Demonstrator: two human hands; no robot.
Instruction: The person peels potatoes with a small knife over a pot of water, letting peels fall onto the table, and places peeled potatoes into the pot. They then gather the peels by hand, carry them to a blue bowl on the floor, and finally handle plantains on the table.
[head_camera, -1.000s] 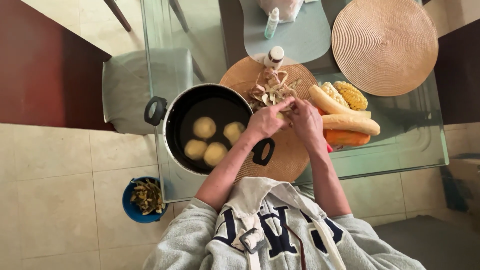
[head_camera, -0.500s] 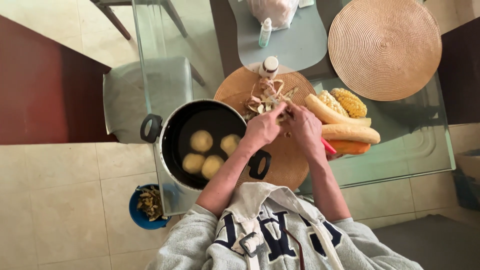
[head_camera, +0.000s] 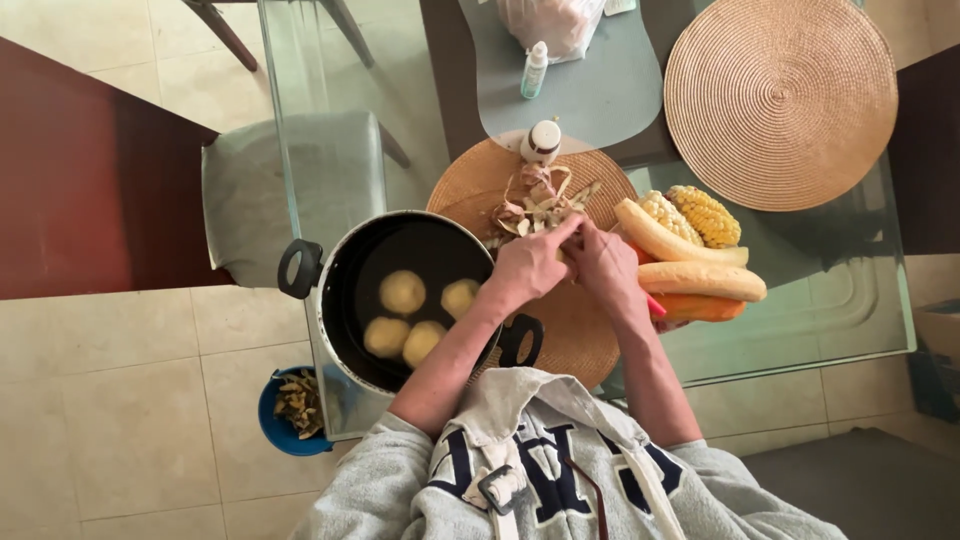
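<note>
The hands have barely shifted since half a second earlier, still pressed together over the round woven mat (head_camera: 580, 330). The left hand (head_camera: 528, 266) and right hand (head_camera: 603, 264) are both clenched around a small item hidden between them, beside a heap of peelings (head_camera: 535, 203). Four peeled potatoes (head_camera: 402, 292) sit in the black pot (head_camera: 345, 262).

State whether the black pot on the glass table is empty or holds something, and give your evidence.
Not empty: the black pot is uncovered, and four pale, round peeled pieces lie at its bottom.
</note>
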